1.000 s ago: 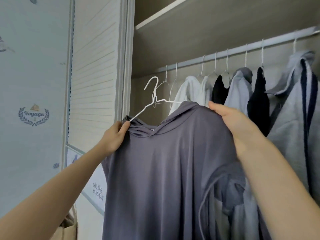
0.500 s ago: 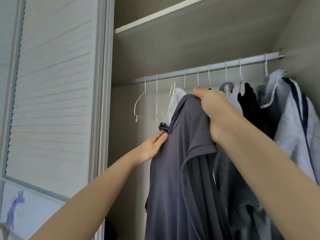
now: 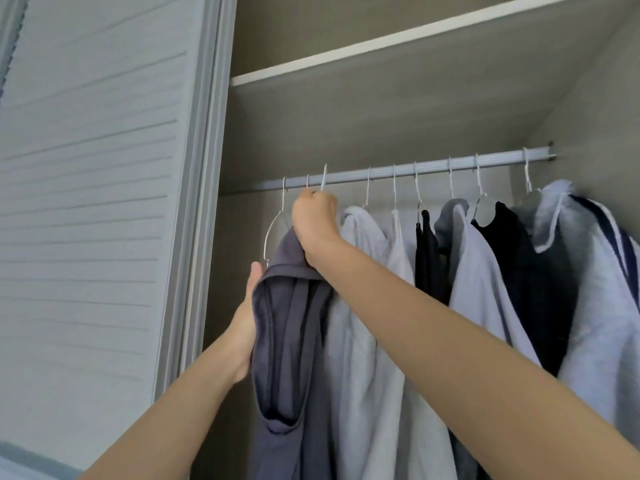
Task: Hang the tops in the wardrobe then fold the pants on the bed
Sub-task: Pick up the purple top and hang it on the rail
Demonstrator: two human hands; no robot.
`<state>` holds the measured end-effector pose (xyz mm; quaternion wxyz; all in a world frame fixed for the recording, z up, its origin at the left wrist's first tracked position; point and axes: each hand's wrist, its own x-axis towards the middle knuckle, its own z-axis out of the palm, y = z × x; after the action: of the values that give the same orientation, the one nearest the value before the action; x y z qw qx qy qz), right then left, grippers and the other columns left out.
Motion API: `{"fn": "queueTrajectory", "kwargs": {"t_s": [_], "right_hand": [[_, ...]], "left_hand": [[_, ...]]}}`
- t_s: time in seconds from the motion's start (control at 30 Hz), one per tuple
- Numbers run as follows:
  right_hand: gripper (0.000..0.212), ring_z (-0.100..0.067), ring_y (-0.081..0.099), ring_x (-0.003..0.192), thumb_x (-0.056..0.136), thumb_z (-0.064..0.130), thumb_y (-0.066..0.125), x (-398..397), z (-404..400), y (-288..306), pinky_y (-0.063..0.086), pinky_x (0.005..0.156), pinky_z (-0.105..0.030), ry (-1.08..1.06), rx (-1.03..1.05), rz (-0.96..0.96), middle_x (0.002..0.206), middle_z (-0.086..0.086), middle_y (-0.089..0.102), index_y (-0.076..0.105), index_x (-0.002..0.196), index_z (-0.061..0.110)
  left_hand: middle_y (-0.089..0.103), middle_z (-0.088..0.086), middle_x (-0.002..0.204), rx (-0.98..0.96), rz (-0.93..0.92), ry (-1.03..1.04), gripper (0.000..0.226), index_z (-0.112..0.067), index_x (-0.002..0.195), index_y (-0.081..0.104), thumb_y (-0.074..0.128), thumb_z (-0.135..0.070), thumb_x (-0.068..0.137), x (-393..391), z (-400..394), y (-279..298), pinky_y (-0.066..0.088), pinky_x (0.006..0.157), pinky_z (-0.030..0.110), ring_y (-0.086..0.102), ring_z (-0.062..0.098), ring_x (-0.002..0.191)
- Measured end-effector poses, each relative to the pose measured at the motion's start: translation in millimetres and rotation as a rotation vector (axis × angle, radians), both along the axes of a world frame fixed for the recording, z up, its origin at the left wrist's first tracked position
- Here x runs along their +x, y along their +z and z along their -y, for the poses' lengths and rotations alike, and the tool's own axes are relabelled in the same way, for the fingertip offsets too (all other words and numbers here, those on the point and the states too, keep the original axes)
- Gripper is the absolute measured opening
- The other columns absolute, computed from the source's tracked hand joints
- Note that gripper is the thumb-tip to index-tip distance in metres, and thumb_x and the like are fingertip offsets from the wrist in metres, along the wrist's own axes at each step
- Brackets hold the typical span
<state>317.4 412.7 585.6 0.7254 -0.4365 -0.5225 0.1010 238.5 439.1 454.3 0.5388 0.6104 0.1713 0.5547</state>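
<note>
A grey-purple top hangs edge-on at the left end of the wardrobe rail. My right hand grips the neck of its white wire hanger just under the rail, with the hook over the bar. My left hand lies flat against the top's left side, fingers straight. The hanger's body is hidden inside the fabric. No pants or bed are in view.
An empty white wire hanger hangs left of my right hand. Several hung garments, white, black and pale blue, fill the rail to the right. A shelf sits above. A louvred sliding door stands at the left.
My right hand rose from the top's shoulder to the hanger's hook at the rail. The top now hangs at the rail. My left hand slid down its side.
</note>
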Motion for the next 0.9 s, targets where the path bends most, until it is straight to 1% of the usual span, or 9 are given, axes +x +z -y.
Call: {"fn": "queueTrajectory", "kwargs": {"t_s": [0.07,0.17,0.3,0.47,0.57,0.6,0.67,0.8,0.9], "right_hand": [[0.034,-0.022,0.044,0.085,0.102,0.017,0.034,-3.0,-10.5,1.3,0.032,0.067,-0.024,-0.005,0.036,-0.003,0.098,-0.016,0.047,0.045,0.117,-0.011],[0.017,-0.028,0.046,0.096,0.099,0.016,0.035,-3.5,-25.5,12.6,0.037,0.08,-0.034,-0.076,0.044,0.095,0.108,-0.019,0.047,0.042,0.087,0.006],[0.008,-0.037,0.049,0.113,0.096,0.011,0.037,2.5,-43.6,25.9,0.04,0.09,-0.041,-0.19,0.056,0.142,0.123,-0.027,0.05,0.041,0.092,0.005],[0.035,-0.036,0.049,0.12,0.099,0.014,0.04,12.5,-69.7,29.5,0.04,0.093,-0.035,-0.227,0.023,0.064,0.136,-0.025,0.044,0.034,0.126,-0.008],[0.018,-0.033,0.047,0.122,0.097,0.01,0.04,24.8,-83.9,26.4,0.039,0.095,-0.035,-0.284,-0.042,0.123,0.135,-0.023,0.045,0.044,0.111,0.0],[0.007,-0.03,0.047,0.121,0.096,0.01,0.04,29.3,-86.1,24.9,0.038,0.092,-0.034,-0.299,-0.076,0.145,0.133,-0.021,0.046,0.046,0.092,0.008],[0.03,-0.022,0.046,0.111,0.094,0.009,0.039,37.2,-93.7,22.8,0.035,0.085,-0.03,-0.346,-0.112,0.205,0.12,-0.017,0.046,0.028,0.068,0.017],[0.012,-0.018,0.037,0.089,0.095,0.007,0.042,38.9,-96.6,14.3,0.03,0.053,-0.022,-0.294,-0.116,0.2,0.103,-0.011,0.034,0.032,0.1,0.012],[0.017,-0.021,0.038,0.08,0.091,0.005,0.046,43.0,-87.6,11.4,0.029,0.052,-0.024,-0.319,-0.082,0.267,0.096,-0.009,0.037,0.036,0.106,0.006]], "left_hand": [[0.076,-0.004,0.101,0.11,-0.058,0.037,0.067,-0.035,0.098,0.073,0.034,-0.083,0.073,-10.0,-8.1,-3.9,0.051,0.081,0.031,0.072,0.012,0.093],[0.065,-0.02,0.123,0.316,-0.215,0.118,0.061,-0.046,0.128,0.052,0.064,-0.072,0.074,-13.6,-15.4,-15.1,0.045,0.099,0.027,0.061,-0.001,0.113],[0.061,-0.025,0.108,0.498,-0.386,0.412,0.075,-0.048,0.127,0.032,0.076,-0.01,0.08,-0.2,-45.1,-35.3,0.044,0.073,0.0,0.056,-0.021,0.095],[0.065,-0.008,0.089,0.492,-0.476,0.59,0.039,-0.03,0.103,0.048,0.056,0.004,0.087,13.7,-68.0,-48.0,0.048,0.064,0.007,0.062,0.0,0.079],[0.067,-0.001,0.085,0.476,-0.467,0.598,0.029,-0.022,0.086,0.054,0.051,0.007,0.088,15.5,-76.0,-51.7,0.048,0.065,0.009,0.062,0.005,0.077],[0.067,0.002,0.087,0.466,-0.464,0.583,0.028,-0.02,0.087,0.056,0.05,0.007,0.088,15.0,-77.7,-54.1,0.048,0.064,0.008,0.063,0.007,0.078],[0.067,0.004,0.087,0.453,-0.463,0.56,0.028,-0.019,0.088,0.056,0.047,0.008,0.09,13.5,-78.4,-59.8,0.047,0.065,0.01,0.063,0.011,0.079],[0.065,0.004,0.087,0.447,-0.483,0.535,0.028,-0.021,0.093,0.051,0.042,0.005,0.095,10.9,-75.4,-76.6,0.048,0.068,0.016,0.063,0.017,0.08],[0.065,-0.002,0.089,0.449,-0.481,0.485,0.023,-0.028,0.096,0.048,0.048,-0.006,0.099,11.7,-68.5,-89.2,0.052,0.071,0.021,0.063,0.008,0.078]]}}
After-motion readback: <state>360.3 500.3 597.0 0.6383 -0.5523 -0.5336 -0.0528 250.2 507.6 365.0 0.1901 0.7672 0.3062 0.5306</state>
